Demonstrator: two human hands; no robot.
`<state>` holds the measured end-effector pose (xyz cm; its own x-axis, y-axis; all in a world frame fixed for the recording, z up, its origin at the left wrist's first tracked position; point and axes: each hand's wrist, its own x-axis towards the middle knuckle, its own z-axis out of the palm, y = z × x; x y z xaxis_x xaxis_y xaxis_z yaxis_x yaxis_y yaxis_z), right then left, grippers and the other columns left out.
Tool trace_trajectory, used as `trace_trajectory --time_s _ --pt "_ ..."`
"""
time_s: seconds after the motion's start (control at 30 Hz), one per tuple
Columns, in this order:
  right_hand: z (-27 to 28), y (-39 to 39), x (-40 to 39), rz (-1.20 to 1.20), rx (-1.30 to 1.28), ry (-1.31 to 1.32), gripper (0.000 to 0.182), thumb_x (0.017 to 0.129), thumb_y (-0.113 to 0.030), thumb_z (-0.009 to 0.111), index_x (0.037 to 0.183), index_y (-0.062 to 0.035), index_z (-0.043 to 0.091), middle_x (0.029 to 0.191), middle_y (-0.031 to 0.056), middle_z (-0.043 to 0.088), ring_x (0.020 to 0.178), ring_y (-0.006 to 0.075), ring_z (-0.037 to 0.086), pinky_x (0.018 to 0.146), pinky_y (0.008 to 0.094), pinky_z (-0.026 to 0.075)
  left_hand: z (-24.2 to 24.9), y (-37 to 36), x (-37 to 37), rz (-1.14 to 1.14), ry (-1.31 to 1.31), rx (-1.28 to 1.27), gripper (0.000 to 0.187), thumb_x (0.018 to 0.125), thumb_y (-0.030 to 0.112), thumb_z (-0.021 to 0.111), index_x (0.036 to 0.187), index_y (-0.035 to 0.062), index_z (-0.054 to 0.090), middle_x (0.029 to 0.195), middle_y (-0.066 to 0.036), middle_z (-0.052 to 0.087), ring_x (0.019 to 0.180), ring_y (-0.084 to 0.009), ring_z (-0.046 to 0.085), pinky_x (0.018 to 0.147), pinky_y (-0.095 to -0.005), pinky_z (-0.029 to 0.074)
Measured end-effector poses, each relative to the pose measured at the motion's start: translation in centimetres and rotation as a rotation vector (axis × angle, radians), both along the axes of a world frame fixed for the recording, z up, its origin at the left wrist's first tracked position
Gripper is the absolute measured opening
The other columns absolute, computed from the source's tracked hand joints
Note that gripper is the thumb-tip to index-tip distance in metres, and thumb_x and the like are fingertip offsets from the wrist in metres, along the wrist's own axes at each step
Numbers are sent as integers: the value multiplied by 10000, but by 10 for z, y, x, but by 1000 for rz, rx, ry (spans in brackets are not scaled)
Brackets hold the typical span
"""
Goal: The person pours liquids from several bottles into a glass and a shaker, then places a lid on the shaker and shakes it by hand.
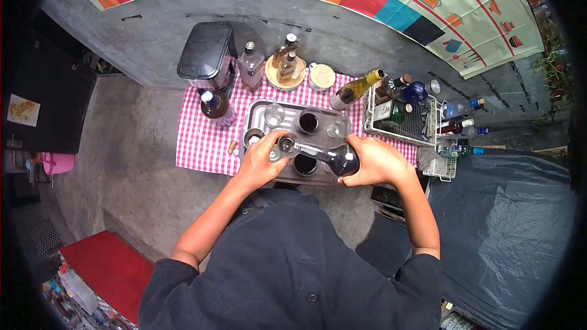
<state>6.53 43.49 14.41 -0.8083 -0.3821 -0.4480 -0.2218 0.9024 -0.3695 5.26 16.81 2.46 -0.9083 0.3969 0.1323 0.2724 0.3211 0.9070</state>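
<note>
My right hand (373, 162) is wrapped round the dark body of a long-necked glass bottle (342, 157), which lies tilted with its neck pointing left. At the neck's end, my left hand (265, 157) holds a small glass (287, 144) close to the mouth; whether they touch I cannot tell. Beneath is a metal tray (254, 112). It bears a glass of dark liquid (309, 122) behind the neck, another dark-filled glass (306, 164) in front of it, and clear glasses (274, 114). A metal cup (254, 137) stands beside my left hand.
A black appliance (206, 52), a brown bottle (216, 107) and a clear bottle (251, 66) stand at the left. Behind the tray are a plate of bottles (275, 79) and a cup (321, 77). A wine bottle (354, 90) and wire basket (422, 136) of bottles stand right.
</note>
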Motion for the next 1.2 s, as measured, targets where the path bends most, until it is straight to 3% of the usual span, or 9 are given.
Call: trace_trajectory --time_s 0.3,0.4,0.5,0.73,0.8,0.83,1.0,1.07,1.2 --pt "4 -40 -4 -49 27 2 651 610 -419 823 930 65 528 779 278 646 799 434 667 719 469 529 -3 -37 -9 -21 -12 21 469 748 66 759 1188 23 602 1114 -152 683 1052 -297 669 903 -368 511" --pt "6 -50 -3 -36 53 -35 688 639 -472 799 954 72 522 825 294 656 840 451 661 744 485 530 -3 -47 -9 -22 3 38 463 750 63 761 1182 13 602 1102 -154 684 1039 -287 674 895 -364 512" --pt "-1 -57 1 -27 -3 70 662 611 -431 827 939 58 524 732 270 640 755 432 668 683 470 531 -5 -56 -11 -33 15 48 466 750 60 764 1183 6 599 1095 -154 686 1034 -270 676 898 -356 510" --pt "-23 -82 11 -124 -178 50 707 595 -398 861 1045 40 537 915 253 670 877 395 684 776 432 541 16 -81 -15 -45 -31 137 490 735 58 785 1185 2 597 1086 -124 693 1034 -233 673 901 -342 505" --pt "-29 -94 16 -201 -381 77 731 611 -412 857 1064 56 526 999 282 665 958 421 664 816 445 533 22 -91 -15 -29 -24 99 506 732 57 793 1193 -3 592 1070 -120 689 1017 -221 670 903 -333 503" --pt "-37 -99 19 -250 -386 62 779 592 -401 875 1136 40 533 1016 251 671 986 393 669 855 429 528 20 -96 -15 -21 -34 136 526 720 56 811 1194 -5 593 1060 -115 685 1004 -213 668 899 -325 503" --pt "-67 -142 19 -317 -578 177 786 568 -366 903 1163 9 551 1020 197 673 977 326 685 872 403 525 20 -130 -19 46 -42 118 532 706 63 839 1177 -2 600 1072 -118 687 1017 -206 667 898 -331 508" --pt "-83 -162 15 -343 -711 243 768 565 -370 904 1149 -7 563 1036 178 676 980 308 685 872 390 524 19 -147 -20 82 0 75 521 729 59 809 1195 -8 585 1092 -149 685 1047 -255 675 905 -353 521" --pt "-113 -196 -2 -274 -604 392 755 541 -387 911 1121 -37 578 989 144 689 922 324 680 852 408 521 5 -185 -19 184 -7 52 475 714 72 838 1124 3 607 1028 -124 697 971 -216 687 859 -343 527"
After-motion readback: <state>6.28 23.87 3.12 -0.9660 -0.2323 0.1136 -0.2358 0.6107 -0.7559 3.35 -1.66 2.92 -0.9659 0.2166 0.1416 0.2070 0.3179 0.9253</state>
